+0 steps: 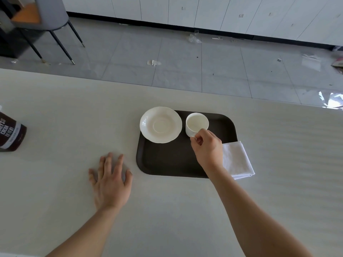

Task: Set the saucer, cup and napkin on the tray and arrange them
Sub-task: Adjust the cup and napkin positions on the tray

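Observation:
A dark brown tray [167, 162] lies on the white table. A white saucer [160, 124] rests on its far left corner, overhanging the tray's edge. To the right of the saucer is a white cup [196, 123], at the tray's far side. My right hand [207, 147] pinches the cup at its near side, where the handle is hidden by my fingers. A folded white napkin [237, 161] lies across the tray's right edge, partly under my right wrist. My left hand [110, 180] rests flat on the table left of the tray, fingers spread, holding nothing.
A brown cocoa carton [11, 134] stands at the table's left edge. Beyond the table's far edge is a grey tiled floor with scraps of litter, a chair [37, 17] at the far left and white cabinets along the back.

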